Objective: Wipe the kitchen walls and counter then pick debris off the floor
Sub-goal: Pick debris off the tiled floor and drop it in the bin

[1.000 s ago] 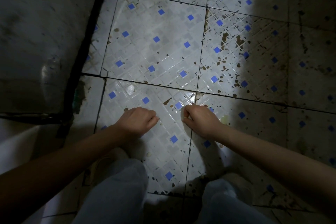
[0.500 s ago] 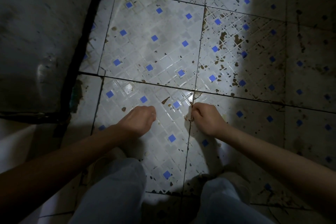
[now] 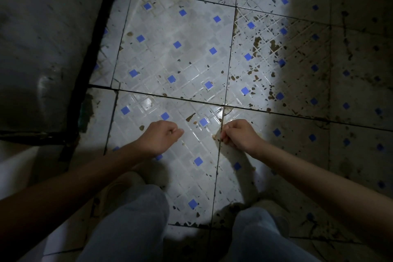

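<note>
Crouching over the tiled floor [image 3: 180, 53], both fists were curled: left hand [image 3: 160, 137] held nothing I could see, right hand [image 3: 239, 135] pinched brown debris [image 3: 217, 135] at the grout line.

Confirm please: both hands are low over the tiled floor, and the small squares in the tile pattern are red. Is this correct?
One detail is wrong. The head view shows the left hand and the right hand low over the tiled floor, as you say, but the small squares in the pattern are blue, not red.
</note>
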Tool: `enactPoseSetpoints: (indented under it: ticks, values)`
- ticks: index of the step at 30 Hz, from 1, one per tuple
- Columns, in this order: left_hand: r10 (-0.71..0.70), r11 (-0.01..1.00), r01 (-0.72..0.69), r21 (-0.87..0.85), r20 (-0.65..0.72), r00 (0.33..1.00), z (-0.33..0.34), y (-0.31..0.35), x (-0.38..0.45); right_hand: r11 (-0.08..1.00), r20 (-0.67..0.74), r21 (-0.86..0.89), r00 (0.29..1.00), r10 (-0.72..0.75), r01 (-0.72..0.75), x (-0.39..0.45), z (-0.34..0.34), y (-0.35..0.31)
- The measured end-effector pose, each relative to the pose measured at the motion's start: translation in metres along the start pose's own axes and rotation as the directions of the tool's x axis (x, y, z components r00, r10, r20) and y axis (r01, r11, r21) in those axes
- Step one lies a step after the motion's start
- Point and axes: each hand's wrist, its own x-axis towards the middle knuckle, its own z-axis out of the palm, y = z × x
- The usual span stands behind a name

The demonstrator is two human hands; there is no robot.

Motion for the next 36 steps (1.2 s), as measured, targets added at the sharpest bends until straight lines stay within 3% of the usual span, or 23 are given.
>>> enactPoseSetpoints:
  ticks: [2, 12, 18, 23, 27, 36]
  values:
    - [-0.019, 0.998, 0.022, -0.067, 0.048, 0.999, -0.001, 0.004, 0.0, 0.995, 0.031, 0.09, 0.999, 0.041, -0.044, -0.002, -0.002, -0.002]
    - [-0.105, 0.968, 0.128, -0.214, 0.116, 0.988, 0.001, 0.004, 0.003, 0.989, 0.028, 0.139, 0.999, 0.043, -0.047, -0.007, -0.001, -0.007]
    - [0.049, 0.998, -0.05, 0.028, 0.02, 0.999, 0.002, -0.002, -0.004, 0.982, -0.044, -0.164, 0.994, -0.1, 0.091, -0.001, 0.002, 0.005]
    - [0.16, 0.976, -0.172, 0.133, 0.092, 0.983, 0.003, -0.007, -0.005, 0.922, -0.015, -0.348, 0.982, -0.189, 0.172, -0.003, 0.009, 0.011]
    - [0.146, 0.944, -0.188, 0.271, 0.168, 0.975, 0.006, -0.009, -0.002, 0.864, 0.053, -0.445, 0.97, -0.236, 0.235, -0.005, 0.016, 0.01]
    - [0.184, 0.918, -0.217, 0.333, 0.127, 0.975, 0.011, -0.007, 0.002, 0.799, 0.056, -0.522, 0.947, -0.317, 0.298, 0.001, 0.018, 0.008]
